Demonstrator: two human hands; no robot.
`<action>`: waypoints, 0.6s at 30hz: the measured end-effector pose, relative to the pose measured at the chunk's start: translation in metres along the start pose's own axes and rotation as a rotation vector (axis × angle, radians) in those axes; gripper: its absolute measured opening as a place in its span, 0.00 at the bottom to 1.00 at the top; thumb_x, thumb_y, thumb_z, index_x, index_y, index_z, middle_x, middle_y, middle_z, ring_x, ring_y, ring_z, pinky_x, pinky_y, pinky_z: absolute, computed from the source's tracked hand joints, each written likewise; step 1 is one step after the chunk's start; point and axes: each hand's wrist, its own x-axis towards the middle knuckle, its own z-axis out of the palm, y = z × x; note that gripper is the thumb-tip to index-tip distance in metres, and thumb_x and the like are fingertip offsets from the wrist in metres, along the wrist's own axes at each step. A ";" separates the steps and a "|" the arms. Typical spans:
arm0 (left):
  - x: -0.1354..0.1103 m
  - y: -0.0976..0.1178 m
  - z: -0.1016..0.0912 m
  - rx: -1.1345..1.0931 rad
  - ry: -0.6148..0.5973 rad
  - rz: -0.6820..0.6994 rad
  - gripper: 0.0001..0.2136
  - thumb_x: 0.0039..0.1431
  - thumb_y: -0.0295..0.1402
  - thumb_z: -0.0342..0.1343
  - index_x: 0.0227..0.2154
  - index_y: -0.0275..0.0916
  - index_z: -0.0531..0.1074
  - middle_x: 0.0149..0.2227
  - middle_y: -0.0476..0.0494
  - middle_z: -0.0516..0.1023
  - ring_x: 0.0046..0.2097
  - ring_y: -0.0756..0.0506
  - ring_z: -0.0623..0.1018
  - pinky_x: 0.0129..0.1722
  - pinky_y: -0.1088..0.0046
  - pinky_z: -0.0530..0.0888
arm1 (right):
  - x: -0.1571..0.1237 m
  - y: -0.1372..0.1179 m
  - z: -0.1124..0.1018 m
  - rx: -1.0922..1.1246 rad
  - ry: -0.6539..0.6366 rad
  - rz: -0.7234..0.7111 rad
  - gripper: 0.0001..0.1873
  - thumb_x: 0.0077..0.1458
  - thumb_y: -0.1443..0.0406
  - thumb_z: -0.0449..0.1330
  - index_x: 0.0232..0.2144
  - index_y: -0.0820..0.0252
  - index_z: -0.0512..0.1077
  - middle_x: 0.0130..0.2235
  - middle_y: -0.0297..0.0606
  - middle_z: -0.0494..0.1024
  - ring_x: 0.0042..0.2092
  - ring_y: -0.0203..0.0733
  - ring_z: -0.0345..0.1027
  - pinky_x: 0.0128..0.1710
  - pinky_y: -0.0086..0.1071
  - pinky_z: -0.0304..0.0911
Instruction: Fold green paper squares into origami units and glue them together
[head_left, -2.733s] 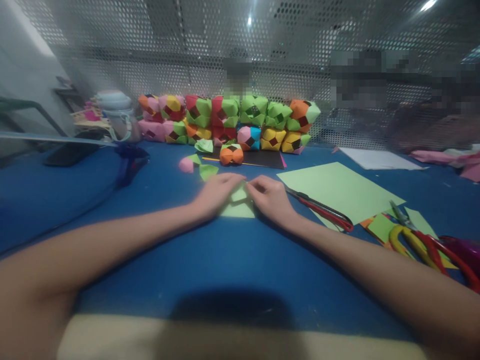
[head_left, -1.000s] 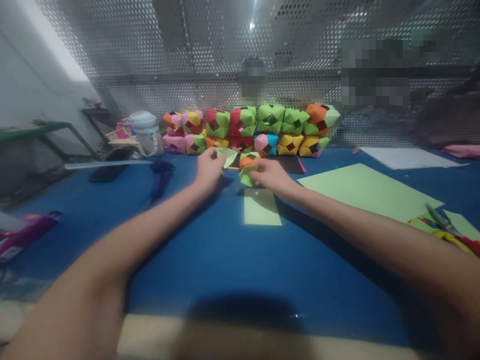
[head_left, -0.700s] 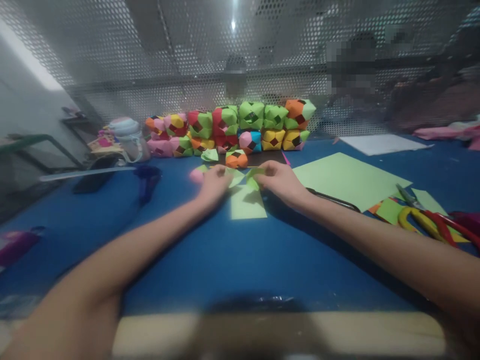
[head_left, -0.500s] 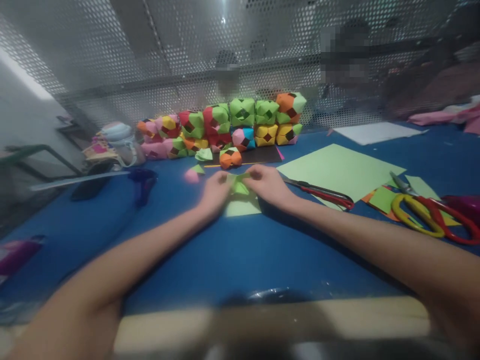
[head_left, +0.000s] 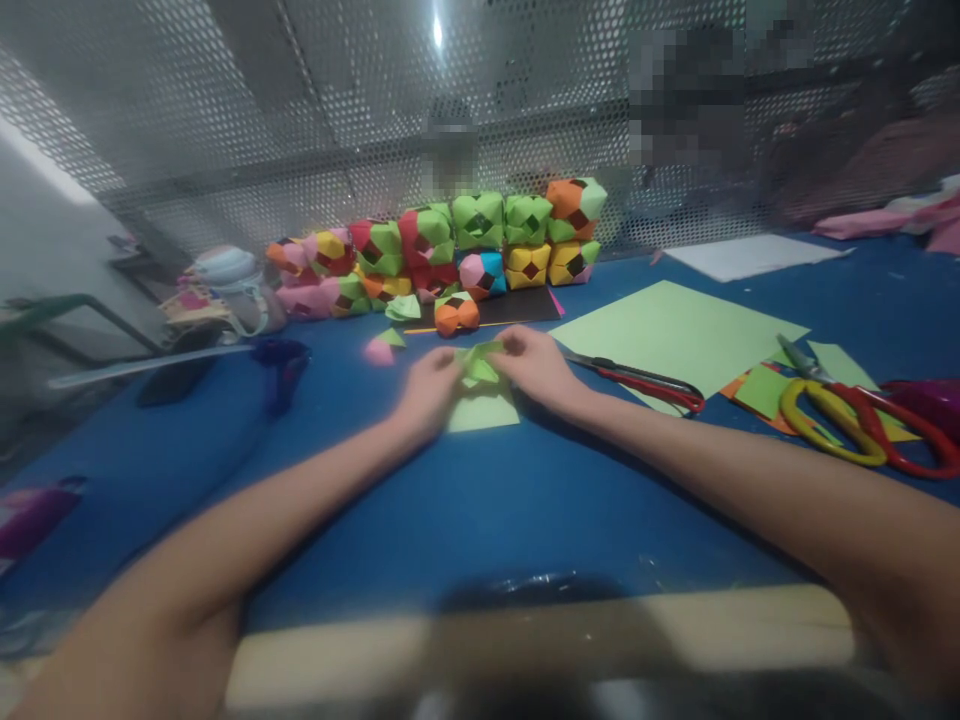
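Observation:
Both of my hands meet at the middle of the table around a small green folded paper (head_left: pixel 480 368). My left hand (head_left: pixel 433 385) pinches its left side, and my right hand (head_left: pixel 536 365) pinches its right side. Creased flaps show between the fingers; some fingertips are hidden. Under the hands lies a pale green paper sheet (head_left: pixel 484 412), flat on the blue table. Just beyond sits an orange folded paper piece (head_left: pixel 457 315), with a pale green folded piece (head_left: pixel 403 308) left of it. Black-and-red scissors (head_left: pixel 645 382) lie right of my right hand.
Several colourful folded-paper cubes (head_left: pixel 480 220) stand stacked at the back. A large green sheet (head_left: pixel 682 335) and yellow-and-red scissors (head_left: pixel 862 420) lie to the right. At left are a blue glue gun (head_left: pixel 279 375) and a white jar (head_left: pixel 229 285). Blurred people sit behind the mesh (head_left: pixel 360 90).
The green paper's flaps look slightly more spread between my fingers. Both hands keep their pinch. The whole view has shifted a little.

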 end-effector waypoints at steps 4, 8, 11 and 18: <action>-0.002 0.002 0.002 -0.041 0.022 -0.021 0.04 0.45 0.22 0.57 0.25 0.35 0.68 0.27 0.48 0.72 0.27 0.51 0.74 0.28 0.72 0.73 | 0.007 -0.001 -0.005 0.108 0.124 0.084 0.03 0.43 0.68 0.57 0.24 0.59 0.65 0.24 0.29 0.67 0.26 0.33 0.61 0.27 0.30 0.58; -0.008 0.007 0.007 -0.089 -0.008 -0.038 0.05 0.45 0.22 0.58 0.24 0.34 0.68 0.28 0.45 0.74 0.28 0.51 0.75 0.31 0.70 0.75 | 0.011 0.004 -0.008 0.060 0.223 0.079 0.03 0.42 0.70 0.56 0.23 0.59 0.63 0.23 0.29 0.66 0.26 0.34 0.60 0.29 0.30 0.58; -0.009 0.008 0.007 -0.059 -0.030 -0.038 0.05 0.44 0.24 0.60 0.25 0.34 0.68 0.27 0.46 0.74 0.27 0.51 0.74 0.28 0.71 0.75 | 0.007 0.006 -0.006 0.003 0.199 0.023 0.04 0.42 0.71 0.56 0.22 0.59 0.63 0.24 0.30 0.68 0.28 0.34 0.61 0.31 0.31 0.58; -0.005 0.003 -0.002 0.190 0.038 0.075 0.07 0.43 0.28 0.60 0.26 0.36 0.68 0.24 0.50 0.71 0.24 0.52 0.71 0.23 0.76 0.69 | -0.004 0.004 0.002 -0.010 0.100 -0.091 0.03 0.44 0.70 0.55 0.23 0.58 0.64 0.25 0.30 0.69 0.29 0.36 0.61 0.33 0.32 0.58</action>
